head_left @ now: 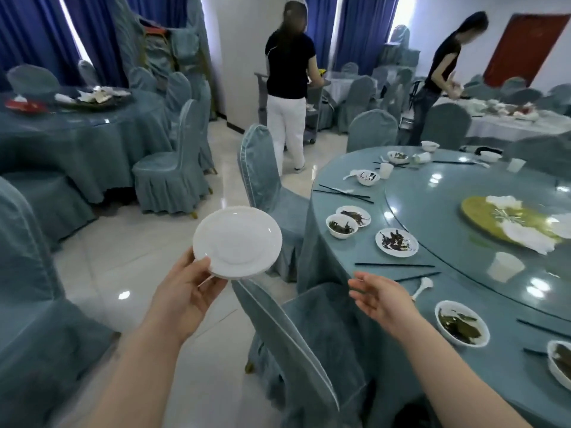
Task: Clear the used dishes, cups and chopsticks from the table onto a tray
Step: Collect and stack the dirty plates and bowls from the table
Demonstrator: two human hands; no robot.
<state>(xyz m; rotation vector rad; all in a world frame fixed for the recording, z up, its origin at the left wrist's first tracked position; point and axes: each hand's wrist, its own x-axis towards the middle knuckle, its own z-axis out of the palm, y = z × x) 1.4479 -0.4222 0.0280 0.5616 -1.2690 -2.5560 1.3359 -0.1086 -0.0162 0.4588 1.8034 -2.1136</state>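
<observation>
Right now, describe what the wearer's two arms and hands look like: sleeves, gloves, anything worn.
Both forearms are bare right down to the frame edge, no sleeve showing. The left hand and the right hand wear no gloves. No watch, bracelet or ring is visible on either wrist or on the fingers that show.

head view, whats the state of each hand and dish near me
left hand: grips the white plates, held off the table
white plates: stacked, top one clean
right hand: open, empty, above the chair back
small plate: on the table, dark scraps
small bowl: upright, greens inside
near bowl: upright, greens left
chopsticks: lying flat on the table
paper cup: on its side
</observation>
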